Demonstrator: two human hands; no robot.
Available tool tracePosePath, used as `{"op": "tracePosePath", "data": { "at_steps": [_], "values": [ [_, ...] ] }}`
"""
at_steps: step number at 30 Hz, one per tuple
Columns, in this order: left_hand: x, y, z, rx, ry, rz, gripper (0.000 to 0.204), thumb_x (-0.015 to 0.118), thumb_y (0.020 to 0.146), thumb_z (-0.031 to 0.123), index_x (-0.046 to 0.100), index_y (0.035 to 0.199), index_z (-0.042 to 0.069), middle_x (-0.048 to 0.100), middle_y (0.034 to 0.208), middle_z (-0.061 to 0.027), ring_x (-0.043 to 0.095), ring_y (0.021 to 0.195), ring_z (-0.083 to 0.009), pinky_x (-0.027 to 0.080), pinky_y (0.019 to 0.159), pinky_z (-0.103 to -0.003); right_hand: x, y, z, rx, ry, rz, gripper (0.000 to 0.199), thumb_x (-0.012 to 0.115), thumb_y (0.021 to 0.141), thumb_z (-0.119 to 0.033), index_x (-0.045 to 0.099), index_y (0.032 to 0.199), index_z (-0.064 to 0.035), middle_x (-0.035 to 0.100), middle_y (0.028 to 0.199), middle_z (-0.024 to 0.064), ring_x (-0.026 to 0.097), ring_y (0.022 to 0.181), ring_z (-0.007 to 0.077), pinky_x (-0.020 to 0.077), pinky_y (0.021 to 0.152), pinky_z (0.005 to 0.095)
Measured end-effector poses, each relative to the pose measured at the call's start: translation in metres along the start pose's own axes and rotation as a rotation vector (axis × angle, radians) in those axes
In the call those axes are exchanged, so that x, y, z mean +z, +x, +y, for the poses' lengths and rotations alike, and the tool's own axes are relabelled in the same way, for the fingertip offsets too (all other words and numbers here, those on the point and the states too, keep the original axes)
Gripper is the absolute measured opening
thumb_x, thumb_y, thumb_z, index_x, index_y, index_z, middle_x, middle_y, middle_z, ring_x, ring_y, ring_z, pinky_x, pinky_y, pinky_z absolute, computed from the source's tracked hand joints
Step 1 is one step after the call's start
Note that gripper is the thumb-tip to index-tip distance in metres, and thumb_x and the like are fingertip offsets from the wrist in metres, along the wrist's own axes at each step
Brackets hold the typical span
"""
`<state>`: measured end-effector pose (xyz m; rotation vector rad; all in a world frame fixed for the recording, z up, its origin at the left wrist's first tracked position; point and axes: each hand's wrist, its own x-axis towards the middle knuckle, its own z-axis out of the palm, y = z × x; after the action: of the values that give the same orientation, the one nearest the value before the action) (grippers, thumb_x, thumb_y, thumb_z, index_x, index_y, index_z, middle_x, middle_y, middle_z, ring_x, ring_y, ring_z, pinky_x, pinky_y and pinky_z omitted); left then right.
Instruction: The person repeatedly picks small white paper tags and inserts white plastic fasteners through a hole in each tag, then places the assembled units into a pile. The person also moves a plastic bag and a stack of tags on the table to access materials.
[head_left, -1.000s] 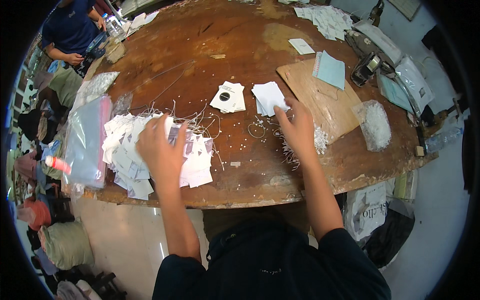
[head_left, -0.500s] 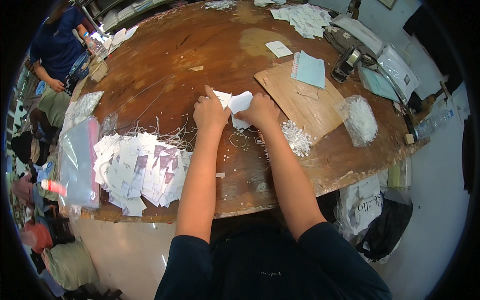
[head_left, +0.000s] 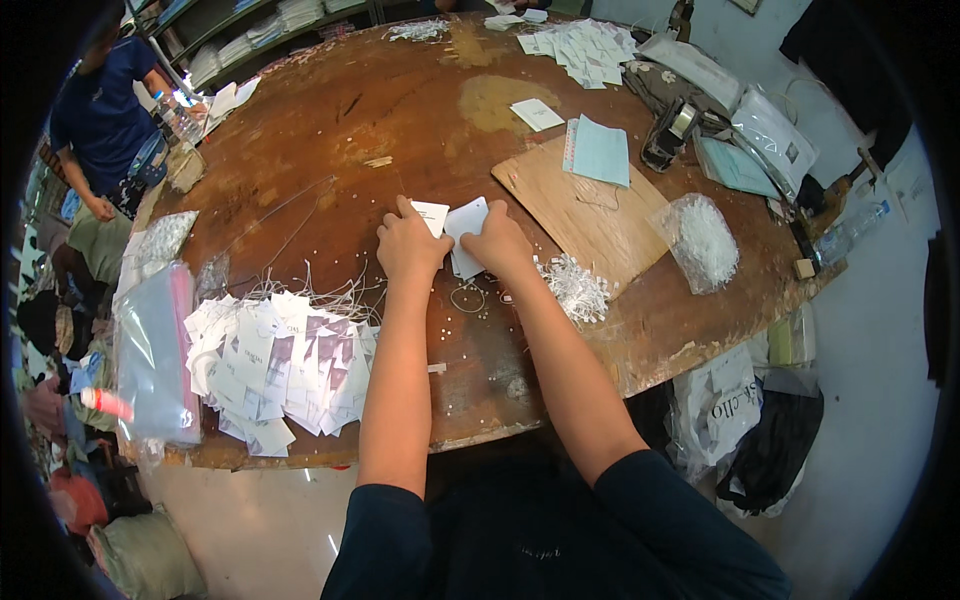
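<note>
Both my hands work close together over the middle of the wooden table (head_left: 400, 110). My left hand (head_left: 409, 245) is closed on a white paper tag (head_left: 431, 215) with small dark print. Beside it, my right hand (head_left: 500, 243) grips plain white tags (head_left: 465, 222) by their right side, thumb on top. Just below the hands lies a thin looped string (head_left: 467, 296). To the left spreads a large pile of printed hang tags (head_left: 285, 365), white strings trailing from its far edge. Right of my right wrist sits a heap of white tag strings (head_left: 577, 288).
A brown board (head_left: 590, 225) bears a light-blue sheet (head_left: 600, 150). Beyond my right arm lies a plastic bag of white strings (head_left: 703, 243). Clear plastic bags (head_left: 155, 350) rest at the left edge. More tags (head_left: 580, 50) lie at the far side. Another person (head_left: 110, 115) stands at the far left.
The view has shifted slightly, so the table contents appear moved a little. My hands stay on the tags; the white tags between them sit a bit further apart from my right fingers.
</note>
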<state>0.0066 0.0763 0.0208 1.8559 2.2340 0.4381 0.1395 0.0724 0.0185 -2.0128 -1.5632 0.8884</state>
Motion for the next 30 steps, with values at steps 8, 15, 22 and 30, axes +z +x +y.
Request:
{"op": "tracePosePath", "data": {
  "at_steps": [8, 15, 22, 30],
  "values": [
    [0.009, 0.021, 0.003, 0.023, -0.04, 0.038, 0.097, 0.079, 0.067, 0.032, 0.034, 0.145, -0.003, 0.057, 0.12, -0.0265, 0.056, 0.112, -0.0421, 0.051, 0.093, -0.043, -0.001, 0.036, 0.021, -0.036, 0.45, 0.086, 0.047, 0.058, 0.083, -0.013, 0.046, 0.124, 0.0069, 0.063, 0.109, 0.0215, 0.064, 0.095, 0.0294, 0.0501, 0.083, 0.0395],
    [0.036, 0.097, 0.025, 0.106, -0.012, 0.176, 0.095, 0.081, 0.066, 0.028, 0.036, 0.143, -0.004, 0.058, 0.109, -0.0212, 0.059, 0.101, -0.0368, 0.056, 0.081, -0.042, -0.027, 0.123, 0.008, 0.034, 0.942, 0.176, 0.037, 0.055, 0.084, -0.011, 0.049, 0.116, 0.005, 0.062, 0.106, 0.0187, 0.063, 0.091, 0.0265, 0.0507, 0.079, 0.0367],
    [0.055, 0.21, 0.059, 0.137, -0.003, 0.204, 0.099, 0.08, 0.066, 0.031, 0.032, 0.145, -0.005, 0.059, 0.105, -0.0212, 0.06, 0.095, -0.0367, 0.055, 0.078, -0.041, -0.073, 0.253, 0.003, 0.002, 0.709, 0.313, 0.046, 0.057, 0.081, -0.01, 0.051, 0.123, 0.0082, 0.064, 0.105, 0.0206, 0.064, 0.092, 0.028, 0.0504, 0.081, 0.0384],
    [0.102, 0.345, 0.147, 0.104, -0.081, 0.276, 0.096, 0.077, 0.071, 0.031, 0.029, 0.148, -0.001, 0.06, 0.114, -0.0193, 0.057, 0.103, -0.0352, 0.051, 0.087, -0.045, -0.119, 0.393, 0.034, 0.003, 0.497, 0.312, 0.042, 0.059, 0.082, -0.008, 0.057, 0.123, 0.0038, 0.065, 0.114, 0.0206, 0.064, 0.104, 0.0314, 0.05, 0.088, 0.0404]
  ]
}}
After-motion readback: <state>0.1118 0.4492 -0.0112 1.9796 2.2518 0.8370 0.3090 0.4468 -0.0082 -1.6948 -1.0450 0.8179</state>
